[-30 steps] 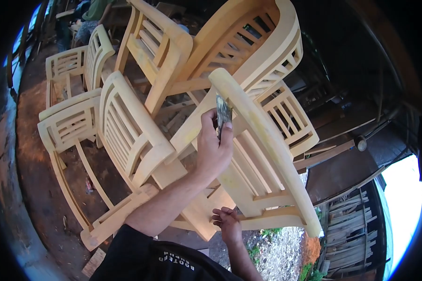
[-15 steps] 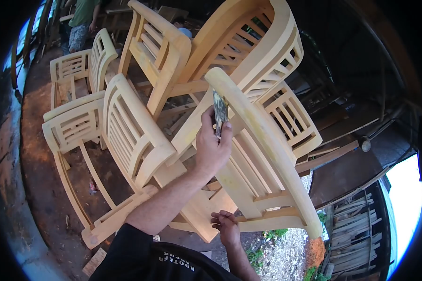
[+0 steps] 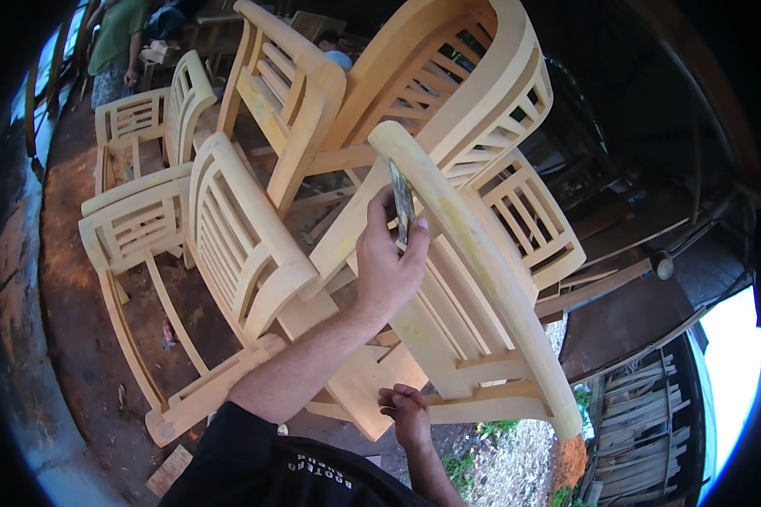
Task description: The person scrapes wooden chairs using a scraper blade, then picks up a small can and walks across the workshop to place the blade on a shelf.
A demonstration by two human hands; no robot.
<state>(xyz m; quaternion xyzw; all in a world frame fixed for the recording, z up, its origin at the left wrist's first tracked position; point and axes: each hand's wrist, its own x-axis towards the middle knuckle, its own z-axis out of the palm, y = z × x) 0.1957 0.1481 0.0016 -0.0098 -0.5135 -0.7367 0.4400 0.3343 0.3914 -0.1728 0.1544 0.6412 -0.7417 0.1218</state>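
My left hand grips a narrow flat blade, like a scraper, smeared with dark and pale material. The blade points up against the edge of a curved top rail on a pale wooden chair. Yellowish patches mark that rail and the slatted part below it. Lower down, my right hand is beside the chair's lower rail, its fingers curled together. Whether anything small is between them cannot be made out.
Slatted wooden chairs crowd the left, and a round-backed one stands behind the top rail. Another person in a green top is at the upper left. Stacked wood strips lie at lower right, beside gravel.
The blade has tilted and turned more edge-on in my left hand. The view has shifted slightly, and the other person shows farther left. My right hand has barely moved.
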